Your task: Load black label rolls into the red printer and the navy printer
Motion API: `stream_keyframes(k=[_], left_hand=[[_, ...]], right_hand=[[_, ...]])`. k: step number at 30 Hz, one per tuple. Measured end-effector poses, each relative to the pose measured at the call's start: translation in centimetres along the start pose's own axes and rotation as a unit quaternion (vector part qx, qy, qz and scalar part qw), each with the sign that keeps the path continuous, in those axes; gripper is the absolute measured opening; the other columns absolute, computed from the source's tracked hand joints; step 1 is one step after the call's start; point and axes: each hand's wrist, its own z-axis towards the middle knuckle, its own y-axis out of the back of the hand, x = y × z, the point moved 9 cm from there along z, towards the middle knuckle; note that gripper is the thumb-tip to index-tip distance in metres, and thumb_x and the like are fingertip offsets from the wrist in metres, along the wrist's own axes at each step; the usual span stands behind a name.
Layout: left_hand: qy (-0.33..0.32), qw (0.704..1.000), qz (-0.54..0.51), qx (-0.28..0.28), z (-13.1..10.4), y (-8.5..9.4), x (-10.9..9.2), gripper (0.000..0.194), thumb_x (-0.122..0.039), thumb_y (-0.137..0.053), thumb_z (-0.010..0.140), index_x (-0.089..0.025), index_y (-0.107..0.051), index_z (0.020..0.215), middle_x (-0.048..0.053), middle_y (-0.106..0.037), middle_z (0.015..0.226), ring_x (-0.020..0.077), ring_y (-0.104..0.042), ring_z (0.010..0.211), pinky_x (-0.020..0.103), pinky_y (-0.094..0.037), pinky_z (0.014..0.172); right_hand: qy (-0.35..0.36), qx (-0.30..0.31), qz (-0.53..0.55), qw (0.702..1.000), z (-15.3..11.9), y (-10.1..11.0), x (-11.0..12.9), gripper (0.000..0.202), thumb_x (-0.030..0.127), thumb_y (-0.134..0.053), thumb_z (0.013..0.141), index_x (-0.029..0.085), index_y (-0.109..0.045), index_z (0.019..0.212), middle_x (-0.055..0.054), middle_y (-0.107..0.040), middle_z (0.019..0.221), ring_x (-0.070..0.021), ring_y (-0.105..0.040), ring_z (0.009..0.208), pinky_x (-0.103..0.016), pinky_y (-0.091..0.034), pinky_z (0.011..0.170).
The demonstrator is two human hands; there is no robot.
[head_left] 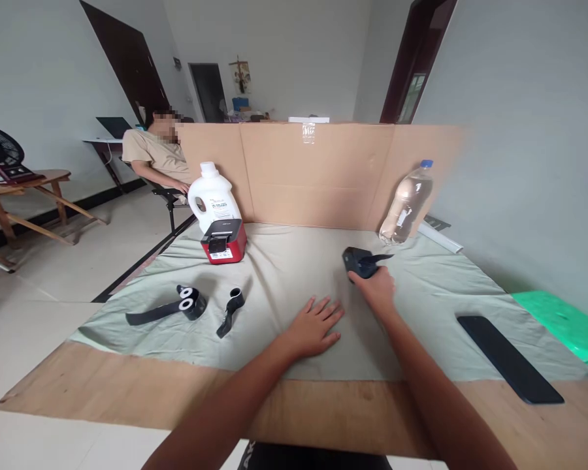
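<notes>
So your right hand has its grip wrapped round that small dark boxy device with the black strip poking out, near the clear blue-capped plastic bottle, and I'd hold it level, strip unpinched, with your finger-spread left hand steadying the pale green cloth.

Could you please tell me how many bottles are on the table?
2: the white bottle on the left, behind the red device, and the clear bottle on the right, near the cardboard. Others could be hidden behind it.
</notes>
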Motion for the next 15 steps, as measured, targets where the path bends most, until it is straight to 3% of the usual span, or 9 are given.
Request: stream_keyframes(k=[3,6,8,12,15], left_hand=[[-0.022,1.0,-0.014,-0.008,-0.4,0.4,-0.7,0.058,-0.051,-0.039,0.103,-0.026,-0.038,0.156,0.005,-0.035,0.164,0.0273,-0.024,0.155,0.056,-0.011,0.127],[-0.036,0.999,-0.02,-0.02,-0.6,0.5,-1.0,0.053,-0.048,-0.043,0.102,-0.023,-0.05,0.148,0.007,-0.05,0.155,0.0273,-0.032,0.151,0.053,-0.012,0.127],[-0.04,0.998,-0.027,-0.033,-0.6,0.4,-0.8,0.053,-0.046,-0.044,0.102,-0.021,-0.05,0.149,0.009,-0.05,0.154,0.0273,-0.035,0.15,0.05,-0.013,0.127],[-0.049,0.996,-0.048,-0.056,-0.5,0.3,-0.7,0.06,-0.041,-0.047,0.099,-0.019,-0.04,0.155,0.011,-0.038,0.162,0.0282,-0.035,0.149,0.046,-0.02,0.125],[-0.057,0.995,-0.063,-0.055,-0.7,1.5,-1.2,0.057,-0.038,-0.054,0.094,-0.018,-0.052,0.147,0.013,-0.052,0.152,0.0303,-0.047,0.14,0.045,-0.031,0.12]], right_hand=[[0.047,0.001,-0.017,0.999,-4.9,-2.0,5.4,0.072,0.061,-0.074,0.068,0.009,-0.057,0.114,-0.024,-0.067,0.112,-0.0408,-0.06,0.113,-0.048,-0.044,0.094],[0.079,-0.01,-0.053,0.995,-8.1,-3.9,8.8,0.069,0.056,-0.075,0.069,0.008,-0.056,0.114,-0.025,-0.064,0.114,-0.0408,-0.057,0.115,-0.048,-0.041,0.096],[0.083,-0.02,-0.078,0.993,-9.3,-4.8,9.8,0.067,0.055,-0.074,0.071,0.007,-0.056,0.114,-0.025,-0.063,0.114,-0.041,-0.056,0.114,-0.047,-0.04,0.096],[0.084,-0.026,-0.111,0.99,-10.3,-5.6,10.0,0.065,0.059,-0.071,0.076,0.006,-0.057,0.112,-0.027,-0.062,0.112,-0.0428,-0.054,0.113,-0.049,-0.039,0.094],[0.111,0.0,-0.11,0.988,-9.9,-5.8,9.7,0.072,0.069,-0.066,0.079,0.007,-0.058,0.115,-0.029,-0.063,0.113,-0.0448,-0.054,0.114,-0.052,-0.037,0.096]])
